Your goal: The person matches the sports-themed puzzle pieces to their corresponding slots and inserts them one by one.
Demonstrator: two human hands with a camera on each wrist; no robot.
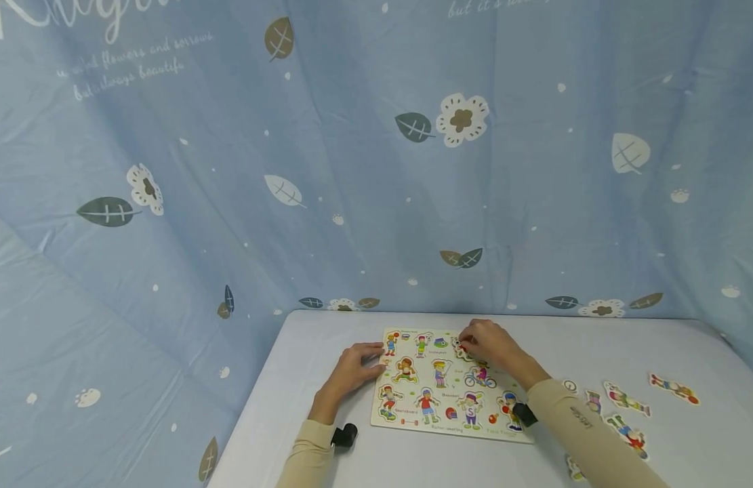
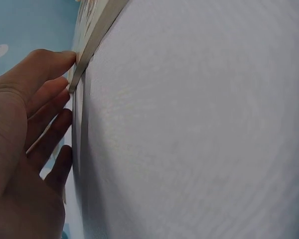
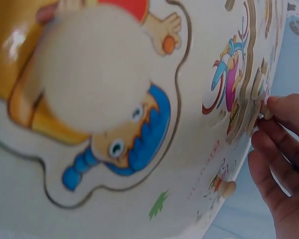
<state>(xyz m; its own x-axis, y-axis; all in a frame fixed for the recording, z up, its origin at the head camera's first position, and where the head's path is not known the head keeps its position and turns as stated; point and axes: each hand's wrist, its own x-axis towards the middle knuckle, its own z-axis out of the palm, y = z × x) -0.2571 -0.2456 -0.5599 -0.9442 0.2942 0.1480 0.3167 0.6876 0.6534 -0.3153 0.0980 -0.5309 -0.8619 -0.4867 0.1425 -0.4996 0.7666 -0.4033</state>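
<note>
A wooden sports puzzle board [image 1: 423, 373] lies flat on the table, printed with children playing sports. My left hand [image 1: 352, 369] is at its left edge; in the left wrist view the thumb and nearest fingertips touch the board's side, fingers relaxed. At the board's upper right, my right hand [image 1: 492, 344] pinches the small wooden knob [image 3: 267, 114] of a puzzle piece [image 1: 459, 349] between thumb and fingers. That piece overlaps its corner of the board, partly hidden by the fingers. Close to the right wrist camera is the blue-haired table tennis piece [image 3: 144, 129] in its outline.
Several loose puzzle pieces lie on the white table [image 1: 315, 339] right of the board, among them a long figure [image 1: 674, 388], another figure [image 1: 626, 398] and one near the right sleeve [image 1: 627, 436]. A blue patterned curtain [image 1: 376, 203] hangs behind the table's far edge.
</note>
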